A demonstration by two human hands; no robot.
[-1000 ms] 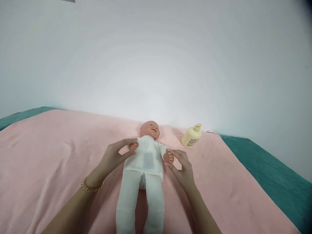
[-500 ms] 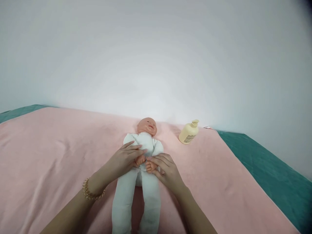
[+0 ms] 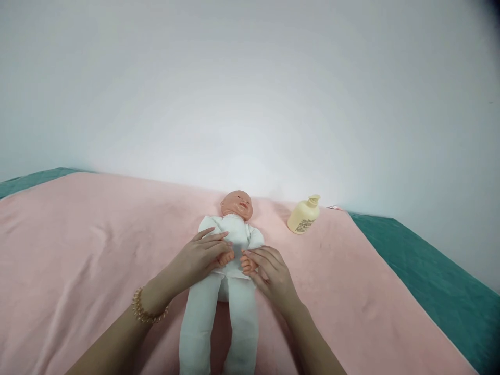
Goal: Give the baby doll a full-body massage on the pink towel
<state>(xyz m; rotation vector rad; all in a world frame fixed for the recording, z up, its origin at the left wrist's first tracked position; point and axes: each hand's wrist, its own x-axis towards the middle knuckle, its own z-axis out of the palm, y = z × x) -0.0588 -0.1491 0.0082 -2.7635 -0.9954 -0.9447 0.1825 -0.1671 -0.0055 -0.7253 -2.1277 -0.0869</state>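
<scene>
A baby doll (image 3: 236, 234) in white clothes lies on its back on a pink blanket (image 3: 117, 224), head toward the wall and legs toward me. My left hand (image 3: 203, 254) lies over the doll's arm on the left, its fingers closed round the forearm near the doll's small fist (image 3: 226, 257). On the other side, my right hand (image 3: 273, 273) grips the doll's other arm by the wrist, thumb below and fingers above. That doll's hand (image 3: 248, 263) shows between my fingertips. Its sleeves are partly hidden by my hands.
A pale yellow pump bottle (image 3: 303, 216) stands on the blanket to the right of the doll's head. Green fabric (image 3: 422, 255) shows beyond the blanket on both sides. A white wall (image 3: 242, 94) rises behind.
The doll's two hands, close together over its belly before, are now further apart. My right hand has shifted slightly right with the doll's arm; my left hand has barely moved.
</scene>
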